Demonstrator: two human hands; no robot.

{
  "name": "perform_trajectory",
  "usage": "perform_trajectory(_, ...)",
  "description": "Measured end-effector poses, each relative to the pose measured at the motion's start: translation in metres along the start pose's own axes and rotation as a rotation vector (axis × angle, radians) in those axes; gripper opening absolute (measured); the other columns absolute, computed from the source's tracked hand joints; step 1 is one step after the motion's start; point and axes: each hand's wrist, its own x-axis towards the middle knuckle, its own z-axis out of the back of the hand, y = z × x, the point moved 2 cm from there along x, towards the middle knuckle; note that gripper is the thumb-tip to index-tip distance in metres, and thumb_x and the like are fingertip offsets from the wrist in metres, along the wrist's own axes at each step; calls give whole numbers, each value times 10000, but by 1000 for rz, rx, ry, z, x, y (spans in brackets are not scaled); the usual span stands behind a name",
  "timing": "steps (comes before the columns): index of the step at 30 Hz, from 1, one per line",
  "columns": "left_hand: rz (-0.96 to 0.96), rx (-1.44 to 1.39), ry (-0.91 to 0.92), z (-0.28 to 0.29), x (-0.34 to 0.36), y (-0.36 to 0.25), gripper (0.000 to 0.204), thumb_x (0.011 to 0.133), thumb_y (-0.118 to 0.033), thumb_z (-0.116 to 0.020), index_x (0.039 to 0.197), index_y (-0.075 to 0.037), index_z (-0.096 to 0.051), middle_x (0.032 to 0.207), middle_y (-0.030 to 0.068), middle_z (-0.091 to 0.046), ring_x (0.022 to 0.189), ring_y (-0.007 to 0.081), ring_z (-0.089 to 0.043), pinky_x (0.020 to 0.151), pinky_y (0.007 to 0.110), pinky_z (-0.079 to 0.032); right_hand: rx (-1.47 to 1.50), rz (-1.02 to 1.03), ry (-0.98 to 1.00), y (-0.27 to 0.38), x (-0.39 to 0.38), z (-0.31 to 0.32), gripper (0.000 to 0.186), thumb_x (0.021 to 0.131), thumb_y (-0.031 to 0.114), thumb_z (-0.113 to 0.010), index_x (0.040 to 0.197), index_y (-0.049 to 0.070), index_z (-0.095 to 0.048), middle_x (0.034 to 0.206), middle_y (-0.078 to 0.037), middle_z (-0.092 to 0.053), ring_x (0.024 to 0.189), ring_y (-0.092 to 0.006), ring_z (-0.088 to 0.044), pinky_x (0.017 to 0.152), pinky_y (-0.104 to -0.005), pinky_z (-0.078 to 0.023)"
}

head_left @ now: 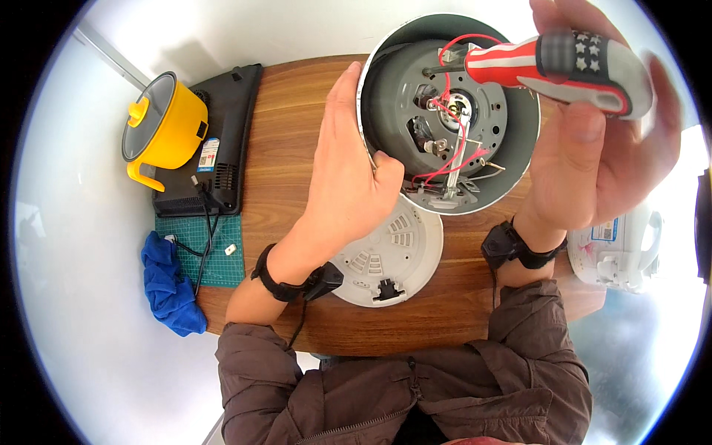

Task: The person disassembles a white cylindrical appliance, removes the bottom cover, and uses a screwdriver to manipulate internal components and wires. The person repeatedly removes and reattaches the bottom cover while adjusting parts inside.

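A round metal appliance housing [523, 159] is tipped so that its inside faces me. Within it are a grey round plate [400, 89], red wires [461, 144] and a metal bracket [455, 167]. My left hand [345, 174] grips the housing's left side, fingers along the outer wall and thumb at the rim. In my right hand [582, 159] is a screwdriver [552, 70] with a red, grey and black handle. Its shaft points left into the housing; whether the tip touches a screw I cannot tell. A white vented base cover [415, 263] lies below the housing.
At the left, a yellow pot [178, 130] with a glass lid stands on a black hot plate [237, 137]. A green cutting mat [230, 271], a cable [208, 241] and a blue cloth [167, 285] lie nearer. A white appliance part [615, 256] is at the right.
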Motion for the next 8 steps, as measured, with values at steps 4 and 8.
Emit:
perform_trajectory(4,-5,-40,56,0,5,-4,820,792,-68,-504,1527,138,-202,1514,351,-337,1420,501,-361,1206,523,-300,-205,101,101,-3,10,16,630,976,271,-728,1409,-67,-421,1280,-407,-582,1113,-453,-679,874,-484,-636)
perform_trajectory(8,22,-48,46,-1,2,-6,828,792,-65,-507,1532,138,-196,1518,351,-333,1427,499,-354,1208,520,-297,-240,-25,-121,3,3,-1,881,917,388,-792,1501,-52,-300,1299,-358,-610,1129,-402,-694,829,-494,-647)
